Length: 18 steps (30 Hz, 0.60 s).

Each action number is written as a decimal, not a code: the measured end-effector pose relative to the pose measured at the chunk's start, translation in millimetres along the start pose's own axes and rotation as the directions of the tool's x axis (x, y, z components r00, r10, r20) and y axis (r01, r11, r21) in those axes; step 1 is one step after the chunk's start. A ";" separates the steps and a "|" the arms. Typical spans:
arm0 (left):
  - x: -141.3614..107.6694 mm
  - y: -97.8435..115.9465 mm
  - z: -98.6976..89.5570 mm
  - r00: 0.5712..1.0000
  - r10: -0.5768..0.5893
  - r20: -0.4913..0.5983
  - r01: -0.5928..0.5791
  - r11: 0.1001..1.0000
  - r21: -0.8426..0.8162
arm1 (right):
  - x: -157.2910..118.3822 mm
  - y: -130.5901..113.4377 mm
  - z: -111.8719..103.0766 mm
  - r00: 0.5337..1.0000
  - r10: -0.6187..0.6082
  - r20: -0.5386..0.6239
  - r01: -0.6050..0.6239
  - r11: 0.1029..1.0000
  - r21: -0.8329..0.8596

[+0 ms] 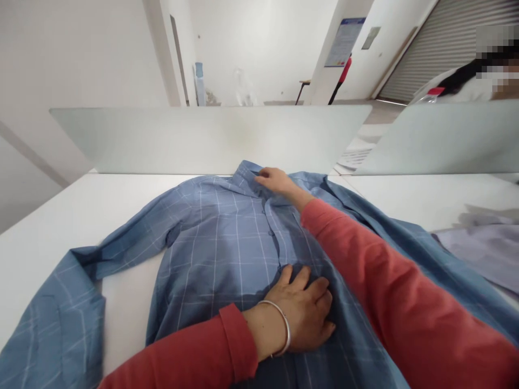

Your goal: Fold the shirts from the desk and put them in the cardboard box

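A blue shirt with a white windowpane check (227, 243) lies front up, its collar (247, 172) toward the glass divider and its sleeves spread to both sides. Across the lower front, beside the button placket, my left hand (304, 308) rests with fingers spread and a silver bangle at the wrist. My right hand (275, 181) is at the collar opening, its fingers bent and close together on the fabric. Whether the fingertips of my right hand pinch the collar is hard to see.
The shirt lies on a white table (133, 192). Frosted glass dividers (211, 140) stand along its far edge. At the right lies a pale lilac cloth (486, 248). Beyond the divider, at the upper right, are a person (450, 86) and a red-capped bottle (432, 97).
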<state>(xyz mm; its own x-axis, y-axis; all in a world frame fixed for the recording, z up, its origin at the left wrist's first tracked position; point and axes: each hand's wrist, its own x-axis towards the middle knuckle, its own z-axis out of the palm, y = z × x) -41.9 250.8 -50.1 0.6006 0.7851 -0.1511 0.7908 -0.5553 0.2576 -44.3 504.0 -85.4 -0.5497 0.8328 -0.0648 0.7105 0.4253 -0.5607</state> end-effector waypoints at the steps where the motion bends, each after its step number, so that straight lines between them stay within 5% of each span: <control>1: -0.1 0.0 0.5 1.000 0.000 0.001 0.000 1.000 -0.005 | -1.0 5.9 -8.3 1.000 -0.006 0.004 0.005 0.997 0.074; 4: -0.5 0.0 1.6 1.000 -0.003 0.005 0.003 1.000 -0.016 | -7.6 23.0 -29.3 0.985 -0.077 0.151 0.052 0.985 0.162; 8: -0.3 -0.1 0.3 1.000 -0.005 0.022 0.005 1.000 -0.017 | -18.4 32.8 -29.9 0.907 -0.177 0.383 0.231 0.968 -0.100; 12: 0.1 -0.3 -1.8 0.999 -0.009 0.035 0.009 1.000 0.004 | -21.1 30.4 -16.3 0.891 -0.181 0.417 0.327 0.892 -0.313; 18: 0.4 -0.6 -1.1 0.998 -0.004 0.067 0.003 1.000 0.013 | -16.5 31.0 -17.6 0.910 -0.143 0.389 0.280 0.905 -0.322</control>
<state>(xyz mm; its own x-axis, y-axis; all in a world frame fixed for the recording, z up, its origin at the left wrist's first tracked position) -42.3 251.7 -49.2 0.6043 0.7671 -0.2155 0.7939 -0.5567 0.2446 -5.5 509.8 -87.1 -0.7728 0.5591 -0.3003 0.6303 0.7316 -0.2599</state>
